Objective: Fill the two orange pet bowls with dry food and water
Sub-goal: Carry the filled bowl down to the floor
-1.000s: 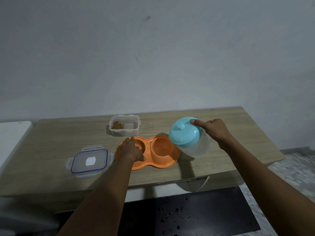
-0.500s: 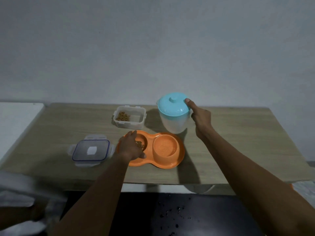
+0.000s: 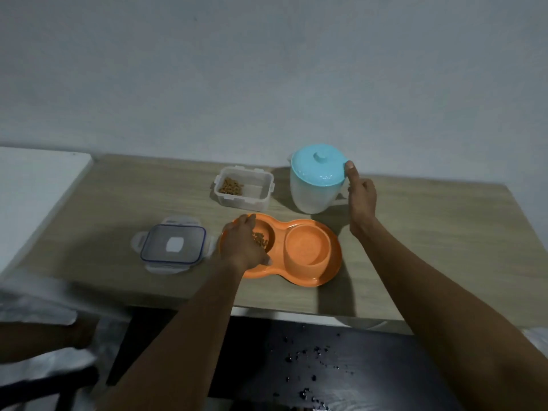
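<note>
Pouring over: right hand's (image 3: 361,197) fingers grip the now-upright blue-lidded translucent jug (image 3: 311,194), left hand's (image 3: 244,247) hold the orange double bowl (image 3: 329,272), seemingly filled.

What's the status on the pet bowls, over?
Left hand grips rim of left bowl, kibble in it. Right hand holds jug upright on table, thumb on lid. Right bowl: water not discernible. Nothing blocking.
</note>
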Motion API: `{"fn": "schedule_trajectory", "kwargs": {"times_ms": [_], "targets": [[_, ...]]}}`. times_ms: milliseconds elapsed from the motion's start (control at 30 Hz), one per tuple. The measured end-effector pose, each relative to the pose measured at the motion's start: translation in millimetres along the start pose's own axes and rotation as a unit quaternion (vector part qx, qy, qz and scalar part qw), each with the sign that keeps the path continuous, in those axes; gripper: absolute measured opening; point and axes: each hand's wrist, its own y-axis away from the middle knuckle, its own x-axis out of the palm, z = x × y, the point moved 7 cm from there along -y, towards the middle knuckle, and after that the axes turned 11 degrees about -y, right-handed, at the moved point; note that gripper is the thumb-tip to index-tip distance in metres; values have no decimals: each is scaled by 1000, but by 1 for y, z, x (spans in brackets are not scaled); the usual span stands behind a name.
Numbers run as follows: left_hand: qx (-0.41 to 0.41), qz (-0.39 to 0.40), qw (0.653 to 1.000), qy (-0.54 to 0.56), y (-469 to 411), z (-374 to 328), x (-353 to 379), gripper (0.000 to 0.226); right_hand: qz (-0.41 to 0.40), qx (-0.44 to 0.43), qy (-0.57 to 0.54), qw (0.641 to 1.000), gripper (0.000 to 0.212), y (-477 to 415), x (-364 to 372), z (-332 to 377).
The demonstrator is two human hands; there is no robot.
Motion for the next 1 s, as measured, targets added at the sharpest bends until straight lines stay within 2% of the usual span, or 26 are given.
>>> {"fn": "schedule_trajectory", "kwargs": {"times_ms": [100, 167, 267, 333, 433, 533, 600, 767, 1000], "targets": [[11, 5, 1000, 8, 2, 3, -1, 126, -53, 25, 78, 995, 60, 22, -24, -29], [18, 8, 998, 52, 3, 11, 0, 120, -55, 53, 154, 985, 68, 45, -38, -54], [-18, -78, 980, 185, 10, 32, -17, 90, -42, 48, 226, 972, 60, 80, -49, -76], [-65, -136, 973, 175, 16, 47, -31, 65, -45, 42, 248, 967, 58, 94, -54, -87], [-101, -124, 980, 116, 21, 62, -36, 49, -57, 50, 245, 966, 51, 109, -53, -92], [-86, -93, 987, 94, 21, 63, -31, 38, -55, 68, 230, 969, 37, 114, -48, -91], [-76, -102, 987, 94, 21, 60, -32, 33, -61, 80, 220, 970, 38, 115, -46, -89], [-56, -133, 978, 150, 30, 56, -42, 28, -95, 113, 155, 977, 53, 120, -56, -88], [-9, -139, 964, 225, 54, 23, -63, 27, -112, 98, 56, 987, 48, 140, -98, -59]]}}
